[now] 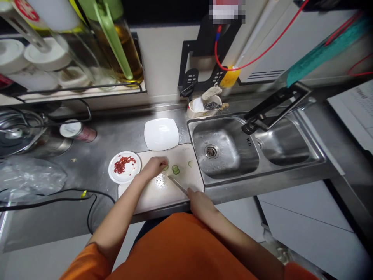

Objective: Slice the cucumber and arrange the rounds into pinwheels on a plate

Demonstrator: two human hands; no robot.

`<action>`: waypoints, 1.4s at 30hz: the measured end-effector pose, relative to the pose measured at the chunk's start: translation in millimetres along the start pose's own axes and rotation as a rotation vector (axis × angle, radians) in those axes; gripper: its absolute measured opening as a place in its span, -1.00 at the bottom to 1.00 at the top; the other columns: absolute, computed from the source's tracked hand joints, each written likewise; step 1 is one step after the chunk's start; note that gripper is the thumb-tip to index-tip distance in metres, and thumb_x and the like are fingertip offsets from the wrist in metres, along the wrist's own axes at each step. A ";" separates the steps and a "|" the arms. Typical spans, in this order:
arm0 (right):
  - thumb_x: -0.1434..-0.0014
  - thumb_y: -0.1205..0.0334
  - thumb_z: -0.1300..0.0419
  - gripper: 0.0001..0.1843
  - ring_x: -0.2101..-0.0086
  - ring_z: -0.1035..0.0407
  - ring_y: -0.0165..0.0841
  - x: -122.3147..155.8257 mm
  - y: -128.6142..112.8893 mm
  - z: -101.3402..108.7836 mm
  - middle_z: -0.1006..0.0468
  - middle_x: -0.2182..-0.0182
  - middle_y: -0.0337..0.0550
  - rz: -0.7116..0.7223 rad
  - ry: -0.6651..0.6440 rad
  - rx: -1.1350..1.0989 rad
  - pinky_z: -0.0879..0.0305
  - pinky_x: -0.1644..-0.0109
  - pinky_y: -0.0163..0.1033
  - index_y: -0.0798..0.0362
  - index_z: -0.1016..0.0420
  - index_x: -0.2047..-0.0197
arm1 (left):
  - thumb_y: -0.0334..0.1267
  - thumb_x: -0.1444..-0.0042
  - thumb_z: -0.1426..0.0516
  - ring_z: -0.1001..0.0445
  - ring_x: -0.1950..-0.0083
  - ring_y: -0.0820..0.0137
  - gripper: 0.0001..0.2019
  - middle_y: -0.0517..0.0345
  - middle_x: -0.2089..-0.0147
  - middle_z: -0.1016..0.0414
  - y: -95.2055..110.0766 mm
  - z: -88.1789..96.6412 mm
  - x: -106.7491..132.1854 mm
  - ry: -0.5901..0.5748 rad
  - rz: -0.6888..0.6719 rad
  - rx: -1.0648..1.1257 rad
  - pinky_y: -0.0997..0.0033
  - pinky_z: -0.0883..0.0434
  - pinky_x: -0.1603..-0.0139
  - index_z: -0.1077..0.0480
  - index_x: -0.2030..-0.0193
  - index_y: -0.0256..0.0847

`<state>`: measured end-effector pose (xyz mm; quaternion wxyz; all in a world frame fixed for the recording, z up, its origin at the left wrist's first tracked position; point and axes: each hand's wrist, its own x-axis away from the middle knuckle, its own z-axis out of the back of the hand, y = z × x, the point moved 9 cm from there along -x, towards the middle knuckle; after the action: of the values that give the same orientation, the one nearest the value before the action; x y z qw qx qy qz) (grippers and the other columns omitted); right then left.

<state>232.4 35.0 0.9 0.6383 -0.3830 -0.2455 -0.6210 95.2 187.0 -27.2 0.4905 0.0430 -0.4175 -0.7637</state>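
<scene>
My right hand (201, 202) is wrapped round the handle of a kitchen knife (178, 184), whose blade points up and left over the cutting board (154, 196). My left hand (155, 166) has its fingers pinched together above the board, with a green-rimmed cucumber slice (166, 168) at the fingertips. Just right of it, a few overlapping cucumber slices (175, 170) lie on the board. A single pale green piece (190, 163) lies apart near the board's right edge. Wet, shiny spots show on the board under the blade's tip.
A white plate of small red berries (124, 165) stands left of the board. Behind it is a white square dish (161, 134). The steel sink (230, 155) adjoins on the right, with a black holder arm (268, 109) above. A plastic bag (32, 175) and black cable (58, 199) lie left.
</scene>
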 end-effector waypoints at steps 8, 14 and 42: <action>-0.05 0.58 0.09 -0.51 0.19 -0.44 -0.18 0.2 -0.8 0.4 -0.52 0.28 0.06 -0.028 -0.022 -0.014 -0.25 0.30 -0.27 0.12 -0.28 -0.04 | -0.44 0.01 -0.07 -0.37 0.04 0.33 -0.76 0.08 0.15 -0.48 7.9 -4.8 7.4 -0.112 -0.192 -0.154 0.39 -0.28 -0.02 -0.44 0.19 -0.17; -0.06 0.57 0.10 -0.47 0.17 -0.44 -0.19 2.6 0.0 1.7 -0.52 0.27 0.04 -0.064 -0.033 -0.045 -0.24 0.27 -0.27 0.08 -0.26 -0.09 | -0.17 -0.15 -0.05 -0.40 0.13 0.30 -0.76 -0.02 0.17 -0.40 -22.5 -8.4 44.8 0.264 0.263 -0.239 0.36 -0.31 0.11 -0.34 0.10 -0.24; -0.18 0.54 0.14 -0.62 0.13 -0.44 -0.18 -16.7 -41.9 9.8 -0.52 0.25 0.14 0.019 0.057 0.035 -0.33 0.21 -0.22 0.19 -0.20 -0.05 | -0.30 -0.06 -0.10 -0.34 0.08 0.28 -0.79 0.05 0.20 -0.40 -33.7 -21.0 67.1 0.530 0.213 -0.111 0.32 -0.30 0.01 -0.44 0.14 -0.18</action>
<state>191.1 55.7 1.1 0.6576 -0.3561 -0.2345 -0.6211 46.6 127.6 -40.6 0.6615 0.1699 -0.2344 -0.6918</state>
